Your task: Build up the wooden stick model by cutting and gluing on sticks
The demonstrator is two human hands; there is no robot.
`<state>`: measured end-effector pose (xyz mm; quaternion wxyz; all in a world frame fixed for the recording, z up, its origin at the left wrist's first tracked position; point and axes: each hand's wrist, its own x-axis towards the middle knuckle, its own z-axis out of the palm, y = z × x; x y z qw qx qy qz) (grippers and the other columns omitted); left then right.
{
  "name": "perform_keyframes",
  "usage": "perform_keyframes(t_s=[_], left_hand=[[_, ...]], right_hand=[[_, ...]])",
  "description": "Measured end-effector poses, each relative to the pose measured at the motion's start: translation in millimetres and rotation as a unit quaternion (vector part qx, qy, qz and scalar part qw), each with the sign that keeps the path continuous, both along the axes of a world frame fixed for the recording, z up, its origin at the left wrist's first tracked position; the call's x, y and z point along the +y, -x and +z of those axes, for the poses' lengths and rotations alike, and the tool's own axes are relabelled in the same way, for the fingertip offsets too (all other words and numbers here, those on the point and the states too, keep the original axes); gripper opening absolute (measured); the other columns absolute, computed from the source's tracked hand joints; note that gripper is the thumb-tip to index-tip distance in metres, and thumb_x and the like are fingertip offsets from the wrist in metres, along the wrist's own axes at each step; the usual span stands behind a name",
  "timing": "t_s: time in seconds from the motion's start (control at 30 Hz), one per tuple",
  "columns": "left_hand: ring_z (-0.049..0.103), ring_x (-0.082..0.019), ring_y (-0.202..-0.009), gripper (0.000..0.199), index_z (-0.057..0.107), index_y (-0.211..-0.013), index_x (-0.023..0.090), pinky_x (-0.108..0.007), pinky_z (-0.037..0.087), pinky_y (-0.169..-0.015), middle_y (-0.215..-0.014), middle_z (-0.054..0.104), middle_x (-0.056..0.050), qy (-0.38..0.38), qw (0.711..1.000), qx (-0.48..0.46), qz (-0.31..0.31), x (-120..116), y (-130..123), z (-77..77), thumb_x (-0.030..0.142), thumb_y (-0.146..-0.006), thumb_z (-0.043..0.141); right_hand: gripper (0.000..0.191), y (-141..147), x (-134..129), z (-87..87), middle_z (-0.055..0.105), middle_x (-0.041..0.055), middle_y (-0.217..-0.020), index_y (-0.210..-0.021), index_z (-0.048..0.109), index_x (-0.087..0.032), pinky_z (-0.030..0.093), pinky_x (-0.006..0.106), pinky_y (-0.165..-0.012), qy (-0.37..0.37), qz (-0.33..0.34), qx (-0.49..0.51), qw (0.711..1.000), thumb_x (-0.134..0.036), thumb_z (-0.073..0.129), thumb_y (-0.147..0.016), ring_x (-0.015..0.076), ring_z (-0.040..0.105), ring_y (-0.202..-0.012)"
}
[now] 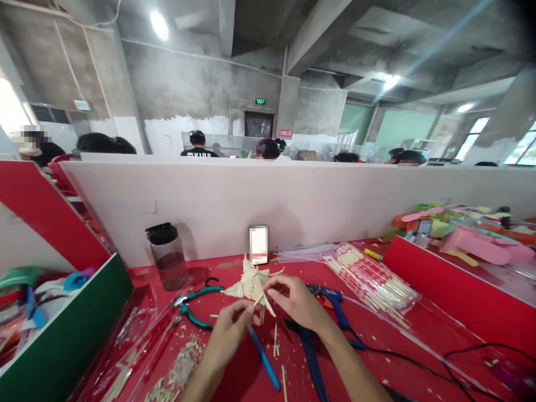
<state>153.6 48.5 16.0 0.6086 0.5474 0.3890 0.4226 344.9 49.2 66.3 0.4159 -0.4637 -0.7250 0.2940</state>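
Over the red table (226,363), below the tall white partition (209,195), the bare left hand (239,319) pinches a pale wooden-stick star (250,283) low down, the half-curled bare right hand (288,296) fingers its right edge, teal-handled pliers (193,304) near its left.

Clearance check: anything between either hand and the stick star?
Nothing visible: left hand and right hand are both right at the stick star. Green-handled pliers lie left, glue gun right, neither in between.
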Motion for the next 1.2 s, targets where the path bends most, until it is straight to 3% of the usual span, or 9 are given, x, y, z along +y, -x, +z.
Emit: perform_keyframes(t_s=[0.13, 0.3, 0.73, 1.2], left_hand=[[0.027, -0.005, -0.044, 0.050, 0.067, -0.069, 0.012, -0.021, 0.016, -0.044, -0.061, 0.059, -0.001, -0.010, 1.000, 0.010, 0.004, -1, 0, -1.1, 0.062, -0.074, 0.070], [0.025, -0.006, -0.042, 0.048, 0.067, -0.069, 0.013, -0.021, 0.018, -0.046, -0.049, 0.049, 0.004, -0.012, 1.000, 0.020, 0.006, -1, 0, -1.6, 0.060, -0.077, 0.069], [0.038, -0.009, -0.049, 0.044, 0.068, -0.071, 0.013, -0.022, 0.028, -0.050, -0.060, 0.058, -0.001, -0.029, 0.999, 0.016, 0.025, 1, -2, -5.2, 0.057, -0.078, 0.069], [0.036, -0.008, -0.049, 0.045, 0.065, -0.070, 0.014, -0.020, 0.025, -0.048, -0.059, 0.053, 0.002, -0.018, 0.998, -0.002, 0.053, 5, -8, -20.3, 0.058, -0.075, 0.071]], right_hand=[[0.015, -1, 2, -4.9, 0.072, 0.0036, -0.089, -0.090, 0.070, -0.018, 0.049, 0.026, -0.075, 0.016, 0.011, 0.022, 1.000, -0.024, 0.056, -0.089, 0.0174, 0.065, -0.081], [0.014, 1, 2, -6.3, 0.071, 0.0031, -0.088, -0.090, 0.069, -0.018, 0.049, 0.027, -0.075, 0.011, 0.022, 0.040, 0.999, -0.026, 0.058, -0.089, 0.0170, 0.065, -0.080], [0.009, 14, 2, -12.3, 0.063, 0.0003, -0.074, -0.084, 0.063, -0.016, 0.045, 0.023, -0.063, 0.031, -0.014, 0.040, 0.999, -0.024, 0.059, -0.084, 0.0141, 0.058, -0.068], [0.008, 8, 7, -15.7, 0.063, 0.0003, -0.077, -0.085, 0.063, -0.016, 0.046, 0.024, -0.065, 0.046, 0.008, 0.067, 0.997, -0.023, 0.059, -0.085, 0.0149, 0.058, -0.071]])
